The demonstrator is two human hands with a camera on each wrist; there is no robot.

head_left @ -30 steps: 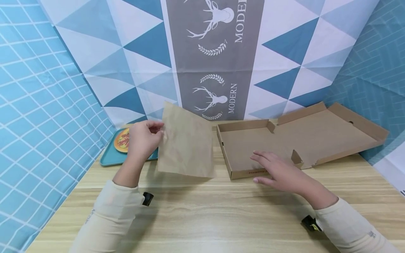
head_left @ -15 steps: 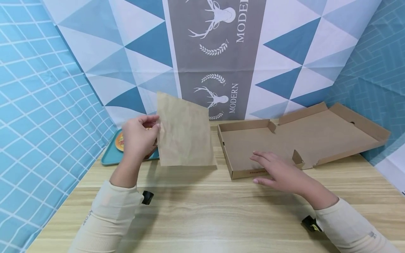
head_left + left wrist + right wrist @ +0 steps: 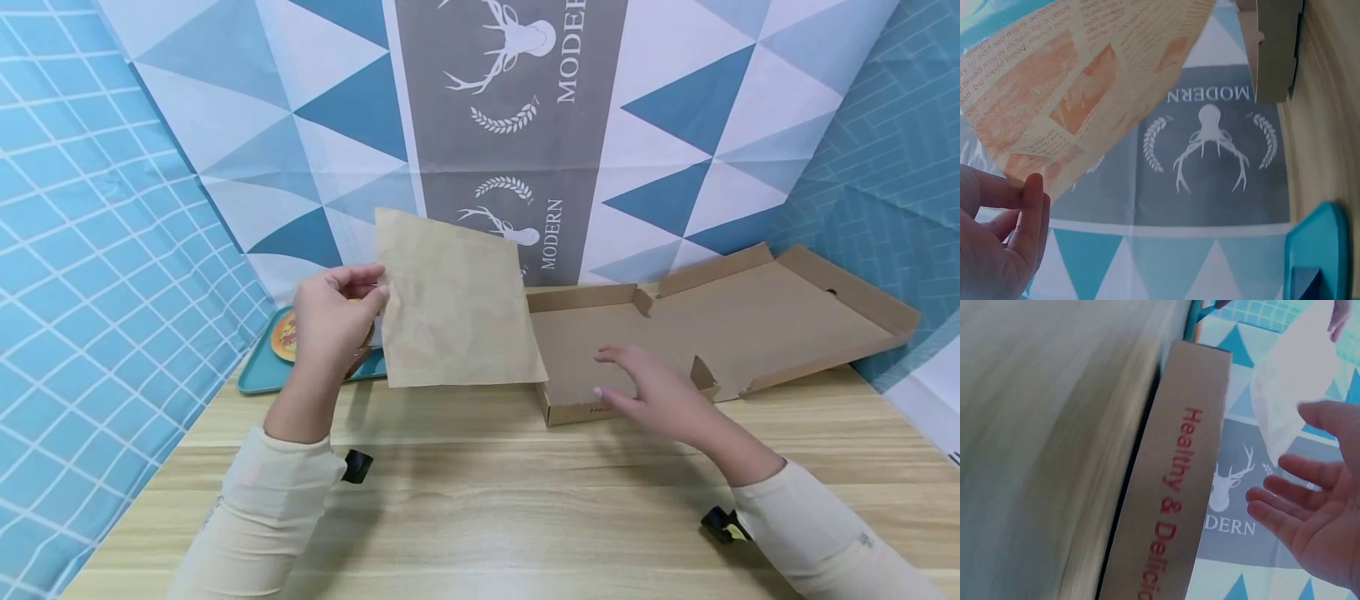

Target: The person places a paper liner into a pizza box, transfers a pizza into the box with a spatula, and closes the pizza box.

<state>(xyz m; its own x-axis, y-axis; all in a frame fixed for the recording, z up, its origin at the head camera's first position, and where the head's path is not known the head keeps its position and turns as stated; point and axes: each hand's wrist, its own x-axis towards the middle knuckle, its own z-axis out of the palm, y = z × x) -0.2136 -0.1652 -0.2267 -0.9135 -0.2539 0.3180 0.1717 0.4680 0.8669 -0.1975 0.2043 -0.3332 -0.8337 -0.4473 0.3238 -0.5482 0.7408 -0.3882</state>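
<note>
My left hand [image 3: 337,317] pinches the left edge of a thin brown sheet of paper [image 3: 461,308] between thumb and fingers. The sheet hangs in the air over the table, its right corner covering the near-left part of an open cardboard pizza box [image 3: 600,333]. In the left wrist view the paper [image 3: 1085,87] shows printed text and reddish pictures on its other side. My right hand [image 3: 652,392] hovers over the box's front wall, thumb and fingers spread, holding nothing. The right wrist view shows red lettering on the box's side [image 3: 1172,475].
Behind my left hand lies a teal tray [image 3: 258,375] with a toy-like pizza [image 3: 285,336] on an orange round; my hand and the paper partly hide it. The box lid [image 3: 780,325] is folded out to the right. Patterned backdrops [image 3: 360,108] stand around the wooden table [image 3: 480,500].
The paper sheet has risen and its far end has swung rightward over the box's left edge. My left hand rose slightly with it. My right hand's thumb and fingers have lifted and spread.
</note>
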